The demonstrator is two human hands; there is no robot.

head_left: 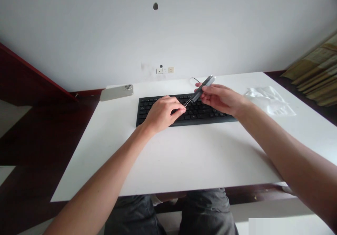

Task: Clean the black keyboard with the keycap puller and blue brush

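Two bare hands: one left hand (165, 112), one right hand (221, 97). One slim grey handheld tool (201, 90). One black keyboard (189, 121) (keys partly covered, so not counted). One smartphone (116, 92), one clear plastic bag (272, 101), one thin black cable (195, 79), one white table (184, 157). Two trouser legs (207, 212). Two wall holes (155, 6). One curtain (316, 71). Socket plates (171, 69): at least two, too small for an exact count.

Slim grey metal-tipped tool (197, 94) over a long black plastic keyboard (201, 117) on a white rectangular counter (184, 157).
Left of the keyboard, a silver rectangular phone (116, 93); right, a crumpled translucent plastic bag (270, 101).
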